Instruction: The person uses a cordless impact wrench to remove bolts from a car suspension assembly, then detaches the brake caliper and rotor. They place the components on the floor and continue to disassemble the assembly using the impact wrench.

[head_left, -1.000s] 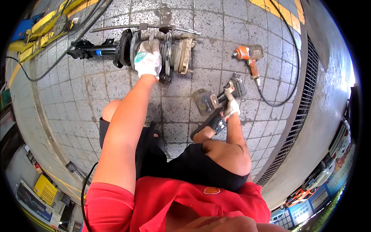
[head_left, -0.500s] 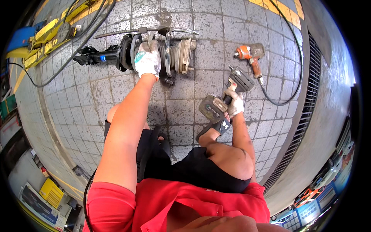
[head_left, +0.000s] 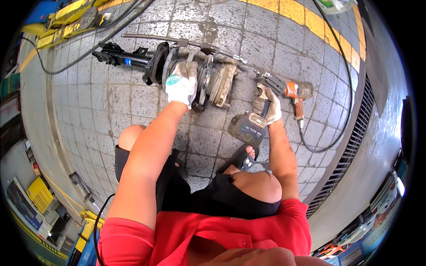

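Note:
A black strut assembly (head_left: 133, 60) lies across the tiled floor, with a coil spring and a worn, dirty mount (head_left: 225, 85) at its right end. My left hand (head_left: 182, 85), in a white knit glove, is closed over the spring section; its fingertips are partly hidden. Along the far side of the strut runs a long threaded rod (head_left: 153, 37) with a socket-like end, apparently part of a spring compressor. In my gloved right hand (head_left: 273, 108) is a cordless impact wrench (head_left: 271, 83), held by the grip. Its nose points left toward the mount, apart from it, and its large battery hangs toward me.
An orange air impact wrench (head_left: 304, 90) lies just right of the cordless one, joined to a black hose (head_left: 349, 93). A drain grate (head_left: 355, 137) runs along the right. Yellow lift arms (head_left: 66, 37) stand at the far left. My sandalled foot (head_left: 244, 160) is below the battery.
My right hand has raised the cordless impact wrench away from me and turned its nose left, nearer the mount. My left hand stays on the strut, which now sits slightly tilted as the view shifts.

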The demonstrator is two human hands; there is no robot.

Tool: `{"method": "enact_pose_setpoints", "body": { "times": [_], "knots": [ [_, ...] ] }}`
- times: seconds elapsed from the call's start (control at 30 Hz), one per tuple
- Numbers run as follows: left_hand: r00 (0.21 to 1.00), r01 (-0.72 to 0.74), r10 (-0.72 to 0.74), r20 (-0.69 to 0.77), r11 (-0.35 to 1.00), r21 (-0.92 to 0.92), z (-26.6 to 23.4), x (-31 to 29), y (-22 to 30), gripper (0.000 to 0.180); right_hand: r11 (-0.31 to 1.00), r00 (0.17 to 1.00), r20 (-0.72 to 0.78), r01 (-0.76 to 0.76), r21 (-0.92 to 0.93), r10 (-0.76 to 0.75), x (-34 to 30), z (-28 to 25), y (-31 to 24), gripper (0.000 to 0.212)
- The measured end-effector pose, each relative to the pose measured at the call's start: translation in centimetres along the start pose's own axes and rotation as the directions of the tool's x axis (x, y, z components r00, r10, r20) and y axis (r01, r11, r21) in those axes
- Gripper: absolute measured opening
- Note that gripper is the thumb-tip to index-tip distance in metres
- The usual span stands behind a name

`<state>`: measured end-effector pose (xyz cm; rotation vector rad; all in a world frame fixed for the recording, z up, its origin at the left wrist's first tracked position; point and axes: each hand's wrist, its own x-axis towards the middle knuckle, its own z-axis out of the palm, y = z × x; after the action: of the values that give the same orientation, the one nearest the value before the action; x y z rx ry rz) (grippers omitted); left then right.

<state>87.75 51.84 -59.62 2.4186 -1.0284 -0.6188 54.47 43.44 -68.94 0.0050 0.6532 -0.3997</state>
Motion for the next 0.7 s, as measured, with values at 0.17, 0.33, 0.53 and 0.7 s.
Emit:
{"method": "enact_pose_setpoints", "body": {
  "times": [0.17,0.33,0.53,0.7],
  "knots": [
    [0.989,-0.129,0.126,-0.083,0.991,-0.027,0.7,-0.1,-1.4,0.046,0.993,0.998,0.06,0.011,-0.117,-0.004,3.2,0.5,-1.2,0.05],
    [0.994,-0.11,0.107,-0.038,0.991,-0.078,0.4,-0.1,-1.0,0.045,0.987,0.978,0.13,-0.157,-0.04,0.16,4.5,0.2,-1.8,0.049],
    [0.982,-0.186,0.187,-0.034,0.982,0.033,0.8,0.1,-1.8,0.036,0.994,1.0,-0.017,-0.028,-0.108,0.027,4.0,1.7,-0.9,0.048],
    [0.989,-0.14,0.14,-0.037,0.99,0.006,0.8,0.3,-1.5,0.032,0.992,0.974,0.201,-0.115,0.042,0.104,3.5,-0.7,-1.7,0.048]
  ]
}}
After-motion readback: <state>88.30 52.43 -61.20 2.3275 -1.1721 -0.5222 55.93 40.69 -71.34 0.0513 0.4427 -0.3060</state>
